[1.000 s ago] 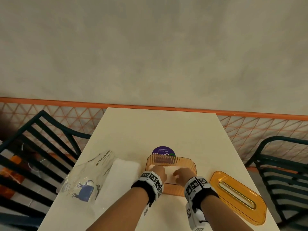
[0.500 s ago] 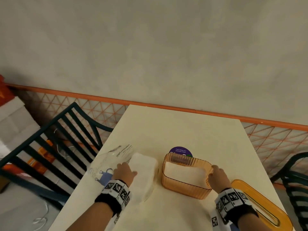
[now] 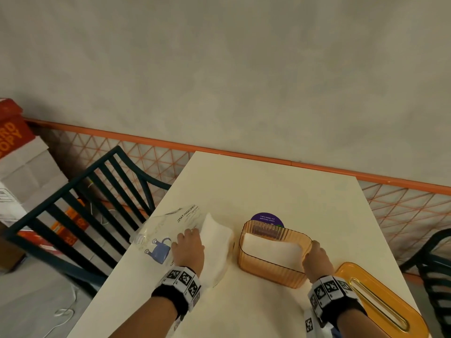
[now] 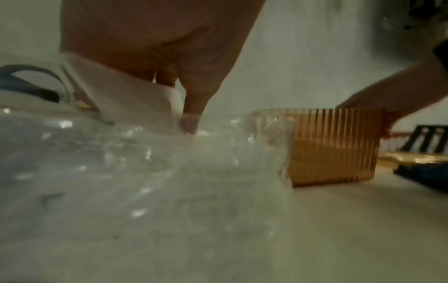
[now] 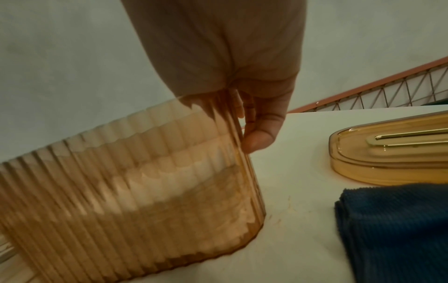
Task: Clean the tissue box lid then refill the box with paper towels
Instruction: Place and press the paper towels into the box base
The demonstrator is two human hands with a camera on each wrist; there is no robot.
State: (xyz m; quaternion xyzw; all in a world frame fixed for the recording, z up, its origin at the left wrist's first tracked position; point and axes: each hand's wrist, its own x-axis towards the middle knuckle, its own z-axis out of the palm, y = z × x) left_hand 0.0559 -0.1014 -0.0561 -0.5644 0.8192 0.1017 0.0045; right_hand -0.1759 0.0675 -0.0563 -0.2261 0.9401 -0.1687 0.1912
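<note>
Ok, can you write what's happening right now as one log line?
left hand grips paper towels | right hand holds tissue box | lid off, on table

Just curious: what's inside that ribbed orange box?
A white paper towel stack lies inside the ribbed translucent orange plastic box. The stack covers the box's floor, hiding anything beneath.

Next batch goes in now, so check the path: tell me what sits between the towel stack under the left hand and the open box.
Nothing visible. The paper towels lie beside the box, only bare table between. The lid is off, lying right of the box.
</note>
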